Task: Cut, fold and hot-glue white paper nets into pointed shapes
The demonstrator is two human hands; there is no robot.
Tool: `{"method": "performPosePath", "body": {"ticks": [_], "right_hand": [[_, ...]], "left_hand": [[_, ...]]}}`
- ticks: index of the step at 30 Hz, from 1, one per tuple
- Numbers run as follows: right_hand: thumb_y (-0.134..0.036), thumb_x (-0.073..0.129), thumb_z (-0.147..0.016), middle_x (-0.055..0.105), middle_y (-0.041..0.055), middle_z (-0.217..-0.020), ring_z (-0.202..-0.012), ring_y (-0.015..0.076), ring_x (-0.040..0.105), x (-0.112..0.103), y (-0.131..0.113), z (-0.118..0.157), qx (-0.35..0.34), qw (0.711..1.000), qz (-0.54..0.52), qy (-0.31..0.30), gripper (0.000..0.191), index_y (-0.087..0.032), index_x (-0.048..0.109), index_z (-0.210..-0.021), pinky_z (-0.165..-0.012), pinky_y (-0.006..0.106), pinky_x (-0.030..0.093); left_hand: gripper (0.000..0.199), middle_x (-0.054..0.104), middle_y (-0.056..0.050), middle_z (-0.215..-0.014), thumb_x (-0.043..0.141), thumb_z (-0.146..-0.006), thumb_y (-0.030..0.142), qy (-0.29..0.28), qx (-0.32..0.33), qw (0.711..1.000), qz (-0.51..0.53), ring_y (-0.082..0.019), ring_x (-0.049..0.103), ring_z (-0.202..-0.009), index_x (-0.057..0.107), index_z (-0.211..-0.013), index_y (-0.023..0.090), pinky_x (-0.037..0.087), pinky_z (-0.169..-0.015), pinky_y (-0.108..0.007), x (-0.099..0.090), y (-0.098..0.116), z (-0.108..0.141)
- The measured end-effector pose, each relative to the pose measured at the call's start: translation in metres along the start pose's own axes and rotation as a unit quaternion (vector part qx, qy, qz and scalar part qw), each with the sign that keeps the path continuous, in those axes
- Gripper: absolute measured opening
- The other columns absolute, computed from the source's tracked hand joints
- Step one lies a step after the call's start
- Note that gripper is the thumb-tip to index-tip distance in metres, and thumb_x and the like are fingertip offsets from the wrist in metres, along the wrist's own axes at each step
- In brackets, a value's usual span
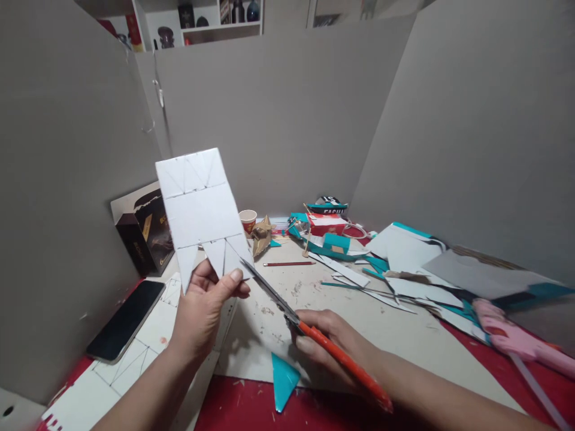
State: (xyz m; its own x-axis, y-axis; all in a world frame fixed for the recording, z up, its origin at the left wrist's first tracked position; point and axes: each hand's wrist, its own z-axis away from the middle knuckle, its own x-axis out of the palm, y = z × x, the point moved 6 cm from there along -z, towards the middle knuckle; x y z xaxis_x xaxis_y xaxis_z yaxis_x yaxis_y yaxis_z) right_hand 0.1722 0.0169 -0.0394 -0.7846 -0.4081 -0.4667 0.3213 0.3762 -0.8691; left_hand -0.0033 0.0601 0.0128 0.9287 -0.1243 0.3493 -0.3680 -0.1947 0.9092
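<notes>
My left hand [209, 293] grips a white piece of card [202, 209] by its lower end, thumb in front and fingers behind. Pencil lines cross the card, with zigzag triangles drawn at the top and pointed teeth cut along the bottom. My right hand [332, 341] is closed round the red handles of a pair of scissors [278, 302]. Their blades reach up to the card's lower right part, at a drawn line beside my left thumb. Below my hands a teal triangular offcut [284, 382] lies near the table's front.
At left are a black phone [126, 320], a sheet with drawn triangles [130, 371] and a dark box [144, 239]. A pencil [290, 263], paper cup [247, 220] and teal cardboard boat [336, 244] lie beyond. Card scraps [417, 287] and a pink glue gun [503, 326] occupy the right.
</notes>
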Motion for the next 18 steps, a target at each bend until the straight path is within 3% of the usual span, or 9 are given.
{"method": "performPosePath", "body": {"ticks": [18], "right_hand": [[-0.063, 0.04, -0.086, 0.029, -0.0064, -0.054, -0.048, 0.0072, 0.025, 0.011, 0.005, 0.0, 0.027, 0.996, -0.081, 0.022, 0.049, -0.021, 0.033, -0.063, -0.042, 0.021, 0.023]], "left_hand": [[0.018, 0.067, 0.003, -0.077, 0.073, -0.073, 0.02, -0.009, -0.013, 1.0, -0.001, -0.008, 0.062, -0.059, 0.069, -0.091, 0.021, 0.053, -0.06, -0.019, 0.006, -0.004, 0.004]]}}
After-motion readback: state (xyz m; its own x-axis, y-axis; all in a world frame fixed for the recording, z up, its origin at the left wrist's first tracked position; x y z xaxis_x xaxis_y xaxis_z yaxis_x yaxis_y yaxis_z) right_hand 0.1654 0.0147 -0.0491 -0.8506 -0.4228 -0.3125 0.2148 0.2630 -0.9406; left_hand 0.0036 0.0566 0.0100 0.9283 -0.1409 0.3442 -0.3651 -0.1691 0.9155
